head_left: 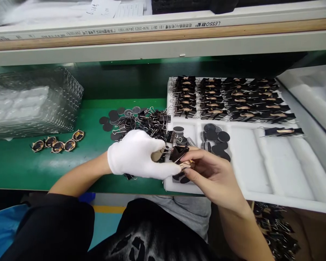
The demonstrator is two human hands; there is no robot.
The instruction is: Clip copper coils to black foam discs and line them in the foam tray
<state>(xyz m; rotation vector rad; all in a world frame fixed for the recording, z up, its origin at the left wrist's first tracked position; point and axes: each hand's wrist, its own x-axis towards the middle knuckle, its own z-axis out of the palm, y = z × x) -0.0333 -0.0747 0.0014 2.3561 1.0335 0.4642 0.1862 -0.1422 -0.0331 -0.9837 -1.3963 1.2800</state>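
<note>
My left hand (141, 154), in a white glove, is closed around the wire handles of a black binder clip (178, 153). Its thumb reaches the gold-coloured metal piece (187, 165) just below the clip. My bare right hand (216, 175) pinches that piece between thumb and fingers, its index finger close against the clip. Whether the clip's jaws are on the piece I cannot make out. Behind my left hand lies a heap of loose binder clips (152, 121). Dark round discs (216, 134) fill compartments of the white foam tray (250, 163).
Rows of clipped gold pieces (212, 98) fill the tray's far part, and one more clipped piece (284, 131) lies nearer. Several round gold-rimmed sunglasses pieces (61, 145) lie on the green table (97, 174), before stacked clear plastic trays (29, 105). A shelf edge (163, 43) crosses above.
</note>
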